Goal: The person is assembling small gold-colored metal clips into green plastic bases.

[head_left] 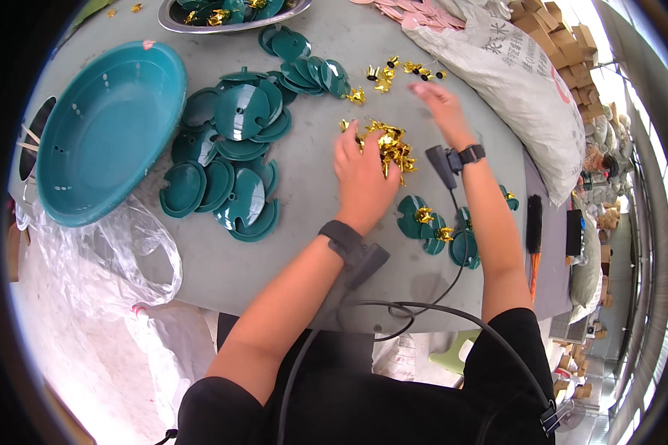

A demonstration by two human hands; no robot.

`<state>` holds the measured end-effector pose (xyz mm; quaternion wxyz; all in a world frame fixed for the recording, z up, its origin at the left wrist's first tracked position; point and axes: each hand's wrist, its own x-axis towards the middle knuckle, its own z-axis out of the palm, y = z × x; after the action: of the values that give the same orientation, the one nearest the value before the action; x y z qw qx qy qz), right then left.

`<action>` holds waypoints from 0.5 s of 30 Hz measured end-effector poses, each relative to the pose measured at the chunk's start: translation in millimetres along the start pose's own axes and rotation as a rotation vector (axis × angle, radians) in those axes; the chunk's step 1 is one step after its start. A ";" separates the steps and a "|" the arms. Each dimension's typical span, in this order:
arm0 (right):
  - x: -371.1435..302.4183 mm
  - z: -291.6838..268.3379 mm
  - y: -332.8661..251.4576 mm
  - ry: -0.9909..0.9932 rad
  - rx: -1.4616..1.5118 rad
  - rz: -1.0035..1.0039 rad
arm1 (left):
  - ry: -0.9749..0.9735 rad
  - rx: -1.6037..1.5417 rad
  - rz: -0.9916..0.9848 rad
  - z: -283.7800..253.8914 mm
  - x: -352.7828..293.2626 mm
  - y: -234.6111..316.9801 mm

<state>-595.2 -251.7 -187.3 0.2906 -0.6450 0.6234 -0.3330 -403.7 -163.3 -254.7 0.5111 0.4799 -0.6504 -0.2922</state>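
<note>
My left hand (364, 178) rests on the near left side of a heap of shiny gold pronged pieces (399, 152). Its fingers are spread, and no piece shows in its grip. To the right, above the table, is my right hand (445, 115), slightly blurred, fingers stretched out and nothing visible in them. Beyond the heap lie several loose gold pieces (384, 77), some with black centres. Left of my left hand, dark green notched discs (243, 113) lie in overlapping piles. Near my right forearm, green discs with gold pieces on them (421, 215) lie on the table.
A large teal basin (111, 133) stands at the left, above clear plastic bags (111, 252). An oval metal tray (234, 28) with more discs is at the back. A white woven sack (512, 89) and a black-bristled brush (534, 226) lie right. Black cables (423, 305) cross the table's near edge.
</note>
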 end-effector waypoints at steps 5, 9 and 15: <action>53.9 -61.1 85.2 0.311 -0.277 0.109 | -0.110 0.185 0.001 0.3 -5.1 7.9; 76.0 -65.4 138.1 0.462 -0.300 0.333 | -0.177 0.242 0.005 -0.2 -9.5 8.1; 124.8 -65.6 171.9 0.539 -0.285 0.257 | -0.268 0.255 -0.052 -5.8 -7.6 16.1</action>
<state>-752.0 -382.9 -274.7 0.0616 -0.4839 0.7946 -0.3615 -403.4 -149.7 -241.9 0.3473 0.5141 -0.7319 -0.2819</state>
